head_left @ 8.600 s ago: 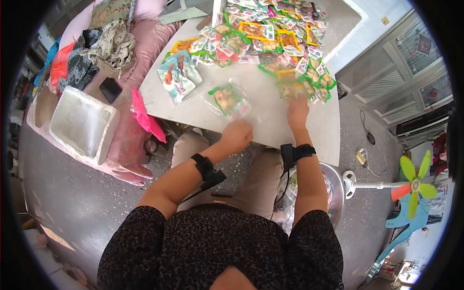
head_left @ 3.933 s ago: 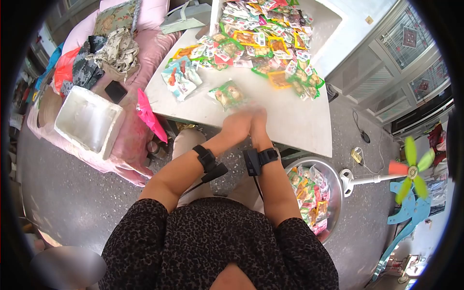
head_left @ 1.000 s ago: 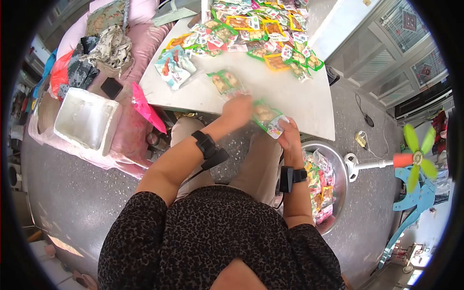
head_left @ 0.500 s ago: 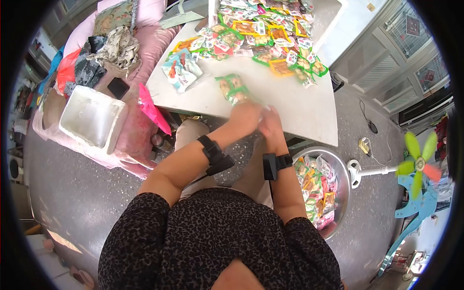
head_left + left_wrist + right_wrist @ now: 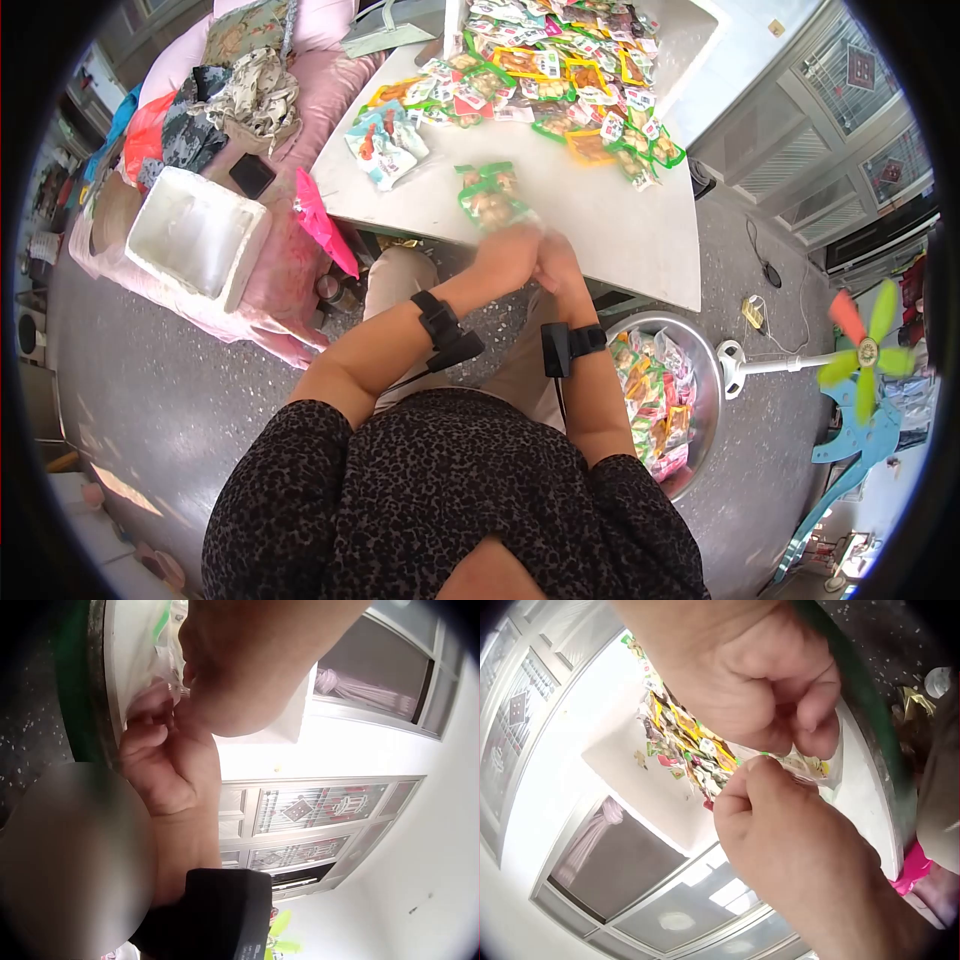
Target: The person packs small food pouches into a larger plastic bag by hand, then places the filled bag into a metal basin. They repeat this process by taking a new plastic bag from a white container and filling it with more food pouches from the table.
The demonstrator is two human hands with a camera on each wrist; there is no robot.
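Observation:
Close together at the table's front edge, both hands hold the clear plastic end of a green-edged food packet (image 5: 492, 197), whose filled part lies on the table beyond them. My left hand (image 5: 508, 254) has its fingers curled on the plastic; in the right wrist view the left hand (image 5: 787, 825) pinches it with thumb and forefinger. My right hand (image 5: 558, 264) sits beside it, and in the left wrist view the right hand's (image 5: 165, 761) curled fingers grip the same clear film. A blue-white packet (image 5: 387, 145) lies to the left.
Many packets (image 5: 540, 85) are heaped at the table's (image 5: 640, 240) back, by a white box. A metal basin (image 5: 712, 400) of packets stands on the floor at right, beside a fan (image 5: 868, 352). A foam box (image 5: 190, 235) rests on the pink bed at left.
My right hand has moved left and now meets my left hand. The packet it held out by the table edge a second ago is no longer seen apart from the one at the hands.

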